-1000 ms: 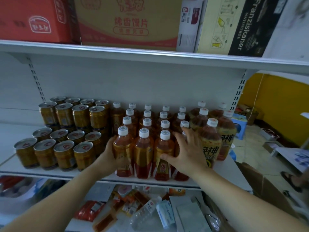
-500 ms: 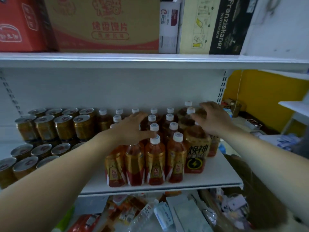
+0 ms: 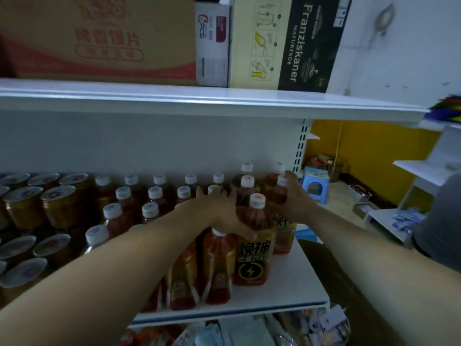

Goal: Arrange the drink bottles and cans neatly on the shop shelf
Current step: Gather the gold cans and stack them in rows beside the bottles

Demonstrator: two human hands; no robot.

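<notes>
Nearest, at lower centre: tea bottles (image 3: 217,270) with white caps, upright in rows at the front lip of the shelf (image 3: 287,293), partly hidden behind the left forearm. Just right of them and touching: energy-drink bottles (image 3: 252,258), larger, with a yellow label and black lightning badge on the front one. More of the same behind it and to its right, all upright near the right end of the board.

Left hand (image 3: 219,213) against the left flank of that cluster, thumb laid across the shoulder of the front bottle, fingers stretched back past the necks, so grasping from the left. Right hand (image 3: 294,196) curled round the right side of a second-row bottle, close beside its cap, grasping too.

Further back, at mid-left of the frame: gold cans (image 3: 59,206) in rows.

Above, across the whole width: upper shelf (image 3: 224,103) bearing a brown carton (image 3: 99,38), a small white box (image 3: 212,46) and a Franziskaner carton (image 3: 299,43).

Farthest, at right beyond the shelving: blue stool (image 3: 314,183) before a yellow wall (image 3: 374,151).
</notes>
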